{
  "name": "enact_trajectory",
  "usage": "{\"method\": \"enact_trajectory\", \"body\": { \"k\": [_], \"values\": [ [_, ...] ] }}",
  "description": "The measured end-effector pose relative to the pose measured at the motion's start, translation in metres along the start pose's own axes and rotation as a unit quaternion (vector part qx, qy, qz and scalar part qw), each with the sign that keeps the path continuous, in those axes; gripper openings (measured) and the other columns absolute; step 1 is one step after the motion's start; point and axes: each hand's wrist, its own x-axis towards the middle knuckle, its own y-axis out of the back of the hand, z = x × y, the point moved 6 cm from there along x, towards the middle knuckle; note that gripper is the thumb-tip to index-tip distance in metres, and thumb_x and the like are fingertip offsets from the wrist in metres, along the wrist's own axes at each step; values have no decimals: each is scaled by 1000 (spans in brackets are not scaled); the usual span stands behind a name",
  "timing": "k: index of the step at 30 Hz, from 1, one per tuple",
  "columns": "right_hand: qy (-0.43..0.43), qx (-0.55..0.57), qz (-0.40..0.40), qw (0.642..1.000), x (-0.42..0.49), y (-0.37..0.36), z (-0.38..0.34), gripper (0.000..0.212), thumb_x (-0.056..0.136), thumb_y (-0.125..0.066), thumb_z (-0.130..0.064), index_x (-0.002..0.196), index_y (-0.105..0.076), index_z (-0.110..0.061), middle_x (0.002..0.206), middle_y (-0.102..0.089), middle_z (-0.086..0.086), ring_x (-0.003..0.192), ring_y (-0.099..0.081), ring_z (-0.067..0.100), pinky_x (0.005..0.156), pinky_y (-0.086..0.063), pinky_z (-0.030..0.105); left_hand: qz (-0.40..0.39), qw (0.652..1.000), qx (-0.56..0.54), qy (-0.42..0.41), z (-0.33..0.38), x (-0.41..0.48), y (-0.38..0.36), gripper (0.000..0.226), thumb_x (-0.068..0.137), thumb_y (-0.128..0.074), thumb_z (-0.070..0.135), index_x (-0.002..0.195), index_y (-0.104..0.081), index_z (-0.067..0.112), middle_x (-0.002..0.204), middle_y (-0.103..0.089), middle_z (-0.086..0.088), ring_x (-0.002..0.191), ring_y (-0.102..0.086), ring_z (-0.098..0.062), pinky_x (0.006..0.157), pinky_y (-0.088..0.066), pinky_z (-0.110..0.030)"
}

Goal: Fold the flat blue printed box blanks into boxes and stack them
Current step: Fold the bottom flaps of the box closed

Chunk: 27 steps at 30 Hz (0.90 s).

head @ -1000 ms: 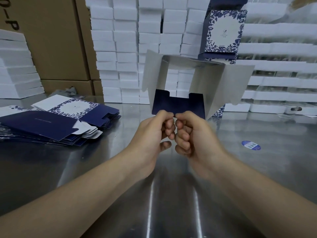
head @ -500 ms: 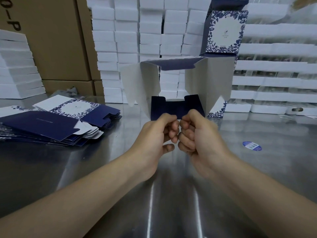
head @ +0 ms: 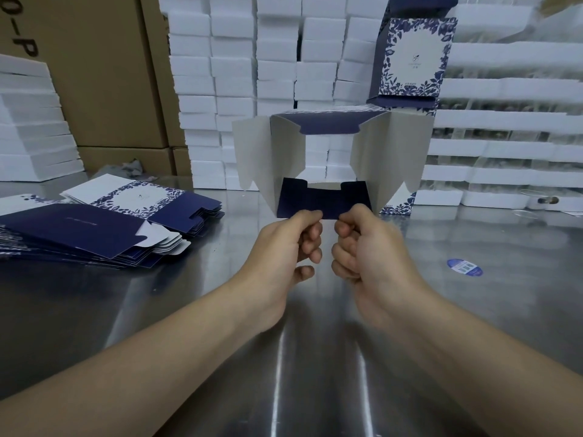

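I hold a half-opened blue printed box blank (head: 375, 149) in the air above the steel table (head: 315, 357), its open end facing me and its grey inside walls showing. My left hand (head: 284, 250) and my right hand (head: 369, 247) each pinch the near dark blue bottom flap (head: 321, 201), fingers curled, close together. A pile of flat blue blanks (head: 104, 225) lies on the table to the left. A folded box (head: 413, 55) tops a stack behind the blank; a lower box (head: 399, 205) peeks out beneath.
White foam blocks (head: 252, 74) are stacked as a wall along the back. Brown cartons (head: 101, 74) stand at the back left, with white trays (head: 28, 127) beside them. A round blue sticker (head: 464, 267) lies on the table to the right.
The blank has opened from a skewed, flattened shape into a squarer tube. Its left wall swung out and the far top flap came into view. My hands have moved slightly apart.
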Motion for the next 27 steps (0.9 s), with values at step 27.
{"method": "enact_trajectory", "body": {
  "k": [27],
  "values": [
    [2,10,46,999,4,11,-4,32,94,-49,-17,63,-40,-18,49,-21,-5,40,-16,14,39,-15,26,76,997,-5,-17,7,5,15,43,102,-57,31,59,-55,25,60,-41,5,55,-51,-12,54,-39,-27]
  ]
}}
